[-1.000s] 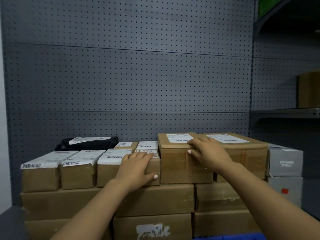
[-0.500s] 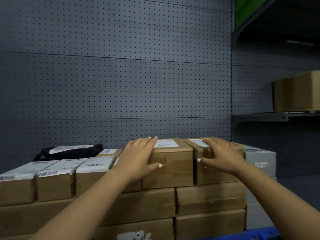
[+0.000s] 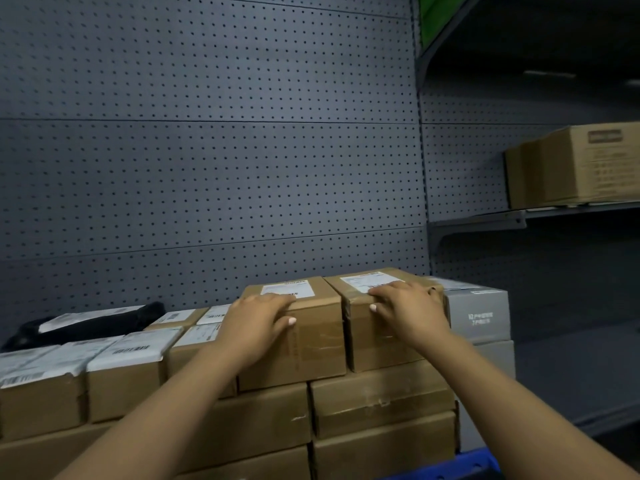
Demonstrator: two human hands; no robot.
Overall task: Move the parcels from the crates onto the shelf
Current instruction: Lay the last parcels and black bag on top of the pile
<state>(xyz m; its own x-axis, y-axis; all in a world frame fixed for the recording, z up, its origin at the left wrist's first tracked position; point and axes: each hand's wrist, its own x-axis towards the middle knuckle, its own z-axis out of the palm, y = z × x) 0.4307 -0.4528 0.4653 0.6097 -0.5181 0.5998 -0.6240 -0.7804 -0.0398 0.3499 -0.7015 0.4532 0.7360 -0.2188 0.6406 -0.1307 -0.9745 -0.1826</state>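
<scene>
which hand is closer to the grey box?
Right. The right hand rests on the brown box beside the grey box; the left hand is one box further left.

Head-worn view, close before parcels (image 3: 294, 334)

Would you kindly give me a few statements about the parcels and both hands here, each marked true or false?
1. The left hand rests on a brown parcel with a white label. True.
2. The right hand is lifting the grey box. False: it lies on the right brown parcel, beside that box.
3. A black bag lies at the back left. True.
4. The side shelf holds nothing. False: a large carton sits there.
</scene>
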